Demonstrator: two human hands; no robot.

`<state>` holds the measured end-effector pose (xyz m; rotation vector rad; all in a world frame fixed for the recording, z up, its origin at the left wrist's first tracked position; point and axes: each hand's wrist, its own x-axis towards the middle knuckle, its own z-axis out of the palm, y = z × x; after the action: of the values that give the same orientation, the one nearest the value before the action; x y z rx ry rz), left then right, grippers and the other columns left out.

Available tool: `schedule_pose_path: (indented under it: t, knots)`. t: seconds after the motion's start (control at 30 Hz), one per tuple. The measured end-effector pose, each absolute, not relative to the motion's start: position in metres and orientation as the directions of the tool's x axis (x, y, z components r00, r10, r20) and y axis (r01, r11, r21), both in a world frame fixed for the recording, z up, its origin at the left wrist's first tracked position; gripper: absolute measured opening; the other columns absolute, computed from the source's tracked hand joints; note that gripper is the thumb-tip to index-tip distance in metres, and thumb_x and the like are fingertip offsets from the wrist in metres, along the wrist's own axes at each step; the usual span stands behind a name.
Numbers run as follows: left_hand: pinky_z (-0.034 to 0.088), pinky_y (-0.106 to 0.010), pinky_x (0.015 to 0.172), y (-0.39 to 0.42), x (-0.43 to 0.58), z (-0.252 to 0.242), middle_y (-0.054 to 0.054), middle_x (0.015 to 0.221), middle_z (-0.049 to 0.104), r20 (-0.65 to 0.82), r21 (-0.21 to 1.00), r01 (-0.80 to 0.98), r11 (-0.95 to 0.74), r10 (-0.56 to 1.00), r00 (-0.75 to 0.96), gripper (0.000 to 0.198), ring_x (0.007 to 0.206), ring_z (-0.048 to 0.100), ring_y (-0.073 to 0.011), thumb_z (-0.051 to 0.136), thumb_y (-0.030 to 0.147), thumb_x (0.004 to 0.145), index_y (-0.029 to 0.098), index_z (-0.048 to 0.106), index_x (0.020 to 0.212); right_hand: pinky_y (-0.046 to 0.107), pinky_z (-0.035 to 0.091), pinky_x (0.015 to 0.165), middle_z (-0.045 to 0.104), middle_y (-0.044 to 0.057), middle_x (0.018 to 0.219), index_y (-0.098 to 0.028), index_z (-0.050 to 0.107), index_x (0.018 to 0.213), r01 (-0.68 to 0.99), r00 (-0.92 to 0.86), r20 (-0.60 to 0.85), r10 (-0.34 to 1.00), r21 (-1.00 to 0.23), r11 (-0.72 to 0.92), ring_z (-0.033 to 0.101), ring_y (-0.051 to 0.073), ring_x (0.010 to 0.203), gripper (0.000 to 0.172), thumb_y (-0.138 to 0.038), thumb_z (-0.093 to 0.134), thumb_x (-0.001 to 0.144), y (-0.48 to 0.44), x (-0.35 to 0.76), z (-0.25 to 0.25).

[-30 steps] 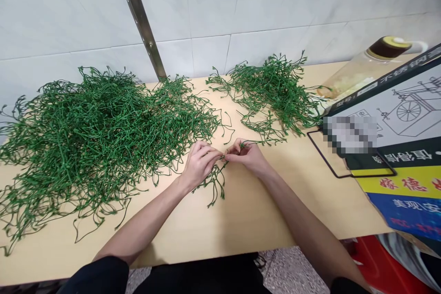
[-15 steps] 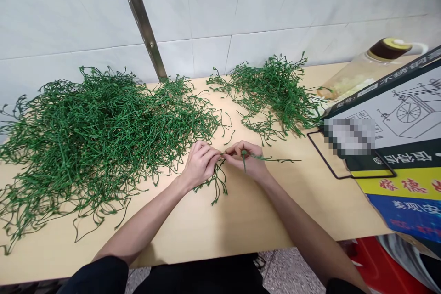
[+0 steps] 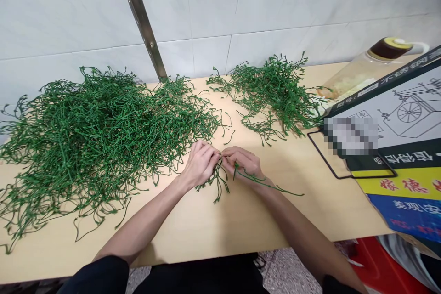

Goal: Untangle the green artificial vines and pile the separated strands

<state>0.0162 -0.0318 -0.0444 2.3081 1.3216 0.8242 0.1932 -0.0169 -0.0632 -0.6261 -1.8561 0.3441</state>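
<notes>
Swung downward since the earlier frames, the green strand [image 3: 284, 190] trailing from the right hand [image 3: 244, 163] now slants across the wrist, its tip towards the lower right; half a second ago it stretched nearly level. The right hand has also turned in a little, while the left hand [image 3: 201, 163] has barely shifted. Both hands meet fingertip to fingertip above the worktop [image 3: 193, 234]: the left pinches a small bunch [image 3: 219, 181] whose ends dangle below its fingers, and the right pinches the strand, though the exact crossing is hidden by the fingers. A large heap [image 3: 103, 128] of similar green stems spreads left of the hands, and a smaller heap [image 3: 275, 92] lies beyond them to the right. Near that heap are a clear bottle [image 3: 361, 70] and a printed box [image 3: 406, 131].
</notes>
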Motion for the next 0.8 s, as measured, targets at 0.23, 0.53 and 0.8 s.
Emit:
schedule_pose_path:
  t: [0.23,0.53,0.8]
  knots:
    - [0.039,-0.039,0.081,-0.034,0.013,-0.049,-0.005,0.074,0.062,0.448,0.574,0.570,-0.588,0.808,0.383,0.029,0.088,0.048,-0.0215,0.039,0.022,0.098,0.019,0.057,0.075,0.034,0.059,0.062,0.071,0.005,0.075,-0.025,0.047,0.057,0.401,-0.124,0.759,0.639,-0.551,0.732,0.069,0.020,0.073,0.033,-0.012,0.068,0.079,-0.011,0.205,-0.063]
    - [0.048,-0.039,0.089,-0.025,0.017,-0.063,-0.009,0.102,0.069,0.530,0.636,0.680,-0.364,0.847,-0.042,0.021,0.099,0.054,-0.0224,0.053,0.022,0.095,0.018,0.067,0.110,0.029,0.049,0.047,0.060,0.002,0.074,-0.024,0.043,0.061,0.127,0.100,0.523,0.847,-0.851,0.510,0.061,0.015,0.061,0.032,-0.013,0.067,0.079,-0.007,0.207,-0.046]
    - [0.052,-0.040,0.095,-0.020,0.013,-0.074,-0.013,0.115,0.068,0.555,0.650,0.688,-0.323,0.821,-0.138,0.035,0.108,0.059,-0.0225,0.053,0.020,0.093,0.014,0.063,0.125,0.022,0.046,0.041,0.055,-0.002,0.067,-0.021,0.041,0.060,-0.316,0.281,0.245,0.928,-0.889,0.331,0.059,0.012,0.057,0.035,-0.014,0.074,0.070,0.003,0.217,-0.035]
